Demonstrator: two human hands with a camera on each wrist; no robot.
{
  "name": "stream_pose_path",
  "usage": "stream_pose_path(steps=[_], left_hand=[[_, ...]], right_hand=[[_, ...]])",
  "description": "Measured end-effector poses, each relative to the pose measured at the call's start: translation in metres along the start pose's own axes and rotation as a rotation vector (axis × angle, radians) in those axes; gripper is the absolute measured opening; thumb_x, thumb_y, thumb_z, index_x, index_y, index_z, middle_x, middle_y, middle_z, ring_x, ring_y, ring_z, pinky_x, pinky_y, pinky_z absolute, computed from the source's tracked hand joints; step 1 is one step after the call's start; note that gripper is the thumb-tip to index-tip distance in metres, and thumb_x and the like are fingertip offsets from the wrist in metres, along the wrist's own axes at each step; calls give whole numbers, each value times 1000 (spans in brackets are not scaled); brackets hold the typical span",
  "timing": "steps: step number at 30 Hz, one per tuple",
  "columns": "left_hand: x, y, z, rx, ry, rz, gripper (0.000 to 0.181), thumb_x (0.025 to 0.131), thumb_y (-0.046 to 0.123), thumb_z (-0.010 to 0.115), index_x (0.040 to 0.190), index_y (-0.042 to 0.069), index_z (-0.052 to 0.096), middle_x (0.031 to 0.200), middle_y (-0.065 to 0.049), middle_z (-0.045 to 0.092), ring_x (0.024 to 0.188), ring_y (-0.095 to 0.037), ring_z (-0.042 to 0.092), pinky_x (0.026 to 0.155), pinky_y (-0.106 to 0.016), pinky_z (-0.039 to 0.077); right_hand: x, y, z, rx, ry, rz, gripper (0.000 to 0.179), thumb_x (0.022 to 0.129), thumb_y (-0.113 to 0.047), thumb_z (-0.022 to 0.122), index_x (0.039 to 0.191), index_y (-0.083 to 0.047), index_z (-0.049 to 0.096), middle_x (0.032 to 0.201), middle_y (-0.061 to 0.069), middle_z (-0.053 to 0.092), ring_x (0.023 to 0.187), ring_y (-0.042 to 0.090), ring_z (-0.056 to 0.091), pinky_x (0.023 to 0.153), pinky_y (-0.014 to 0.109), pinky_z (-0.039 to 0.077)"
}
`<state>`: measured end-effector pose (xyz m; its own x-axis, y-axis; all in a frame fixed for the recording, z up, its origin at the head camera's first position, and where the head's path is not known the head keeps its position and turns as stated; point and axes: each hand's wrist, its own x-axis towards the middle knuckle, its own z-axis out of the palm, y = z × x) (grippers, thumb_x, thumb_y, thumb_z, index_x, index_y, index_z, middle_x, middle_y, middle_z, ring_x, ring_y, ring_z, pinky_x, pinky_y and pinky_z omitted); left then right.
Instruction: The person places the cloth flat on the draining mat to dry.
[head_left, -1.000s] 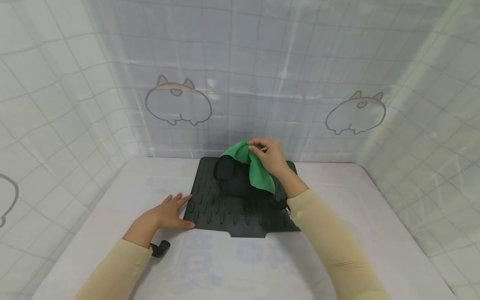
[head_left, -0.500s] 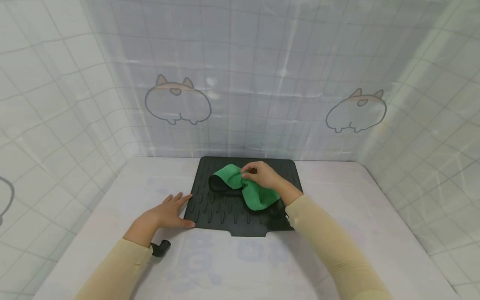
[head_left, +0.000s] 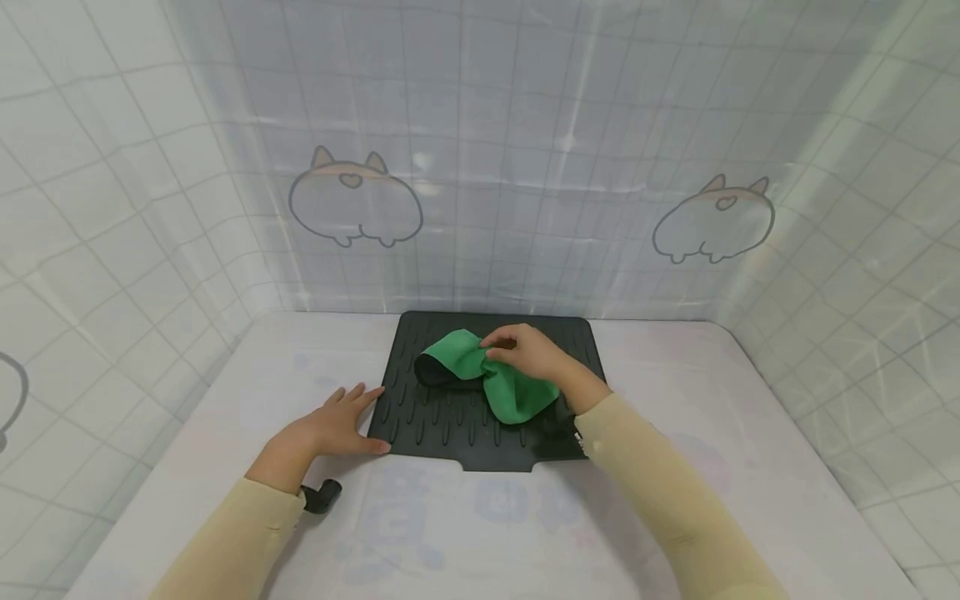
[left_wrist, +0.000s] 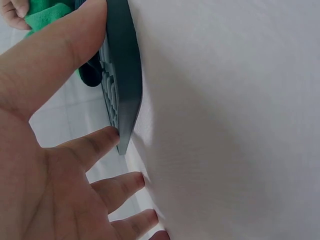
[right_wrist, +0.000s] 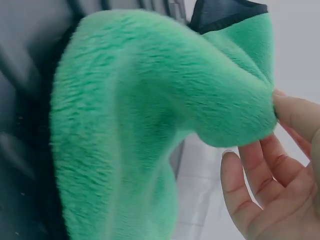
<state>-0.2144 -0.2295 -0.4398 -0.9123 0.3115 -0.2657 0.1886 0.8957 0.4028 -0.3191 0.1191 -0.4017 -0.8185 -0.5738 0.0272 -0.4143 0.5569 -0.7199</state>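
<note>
A plush green cloth (head_left: pixel 517 392) with a black underside lies bunched across a black ridged rubber mat (head_left: pixel 435 433). My right hand (head_left: pixel 528 350) pinches a raised fold of it between thumb and fingers; the right wrist view shows the pinched cloth (right_wrist: pixel 150 90) up close, its ends drooping onto the mat. Spread fingers mark my left hand (head_left: pixel 341 427), whose thumb and index finger touch the mat's left edge. In the left wrist view that hand (left_wrist: pixel 50 150) has its thumb and one finger on the mat's rim (left_wrist: pixel 125 75), the other fingers on the white surface.
The mat sits on a white covered table (head_left: pixel 465 542) with faint printed patterns. A tiled-pattern curtain (head_left: pixel 510 167) with two cartoon animal drawings rises right behind the mat, and similar sheets stand at both sides. A black wrist strap piece (head_left: pixel 322 497) shows at the left sleeve.
My right hand has come down with the cloth, from held up above the mat to lying on it. Over the last half second it has barely moved. The left hand stays put.
</note>
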Motion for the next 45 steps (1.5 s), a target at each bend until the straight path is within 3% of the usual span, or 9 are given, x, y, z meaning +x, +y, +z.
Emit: stream_pose_path(steps=[11,23,30,37,45], left_hand=[[2,-3,0,11,10,3,105,78,58,79,157,7,32,159,-33,21,141,-63,14,102,-79,25],[2,-1,-3,10,8,2,103,79,56,79,156,6,32,158,-34,21,141,-63,14,103,-78,25],[0,6,-5,33,13,6,97,81,51,79,154,3,36,155,-35,27,139,-60,24,103,-74,31],[-1,15,-3,57,64,31,86,88,46,75,152,2,39,150,-34,37,134,-55,38,103,-68,37],[0,28,-4,-17,187,108,73,97,39,67,153,1,38,149,-26,45,136,-46,43,108,-60,37]], right_hand=[[-17,-3,-23,37,140,-3,23,102,-27,61,120,-17,72,124,2,66,113,20,63,91,38,54],[-34,14,-30,89,263,-48,26,103,-24,60,122,-10,70,122,10,67,107,25,66,89,44,54],[-39,30,-32,76,296,-4,28,103,-25,59,123,-9,69,121,12,68,105,26,65,87,43,54],[-39,42,-33,73,302,39,26,103,-23,60,122,-9,70,121,16,68,106,27,64,89,45,53],[-37,56,-34,81,317,93,27,104,-23,58,123,-8,69,126,17,66,117,31,61,96,49,50]])
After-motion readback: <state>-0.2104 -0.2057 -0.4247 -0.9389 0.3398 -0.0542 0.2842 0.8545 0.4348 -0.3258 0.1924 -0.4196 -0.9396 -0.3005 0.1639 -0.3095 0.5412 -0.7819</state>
